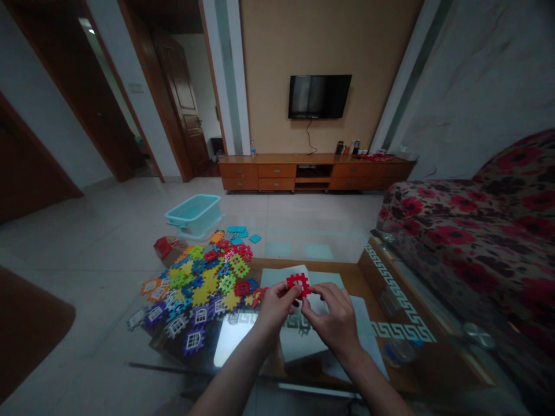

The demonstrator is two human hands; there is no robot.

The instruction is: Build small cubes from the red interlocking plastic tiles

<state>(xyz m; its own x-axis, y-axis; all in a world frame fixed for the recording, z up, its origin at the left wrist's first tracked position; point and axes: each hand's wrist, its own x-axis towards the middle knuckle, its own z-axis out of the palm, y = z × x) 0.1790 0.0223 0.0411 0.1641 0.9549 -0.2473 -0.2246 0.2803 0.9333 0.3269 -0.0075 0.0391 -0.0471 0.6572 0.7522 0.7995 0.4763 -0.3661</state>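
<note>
A red notched plastic building piece point(298, 279) with an opening in its middle is held up over the glass table. My left hand point(280, 305) pinches its left lower side between thumb and fingers. From the right, my right hand point(333, 315) grips its edge with thumb and fingertips. To the left of my hands spreads a heap of interlocking plastic pieces in many colours, among them a yellow piece point(206, 290) and a purple window piece point(193, 341). Whether the red part is one piece or several joined is too small to tell.
The glass table point(347, 267) has sheets of paper under my hands. An aqua plastic tub point(193, 216) stands beyond the heap. A floral sofa point(468, 225) borders the right side. A low wooden cabinet point(277, 172) stands by the far wall under a television point(319, 96).
</note>
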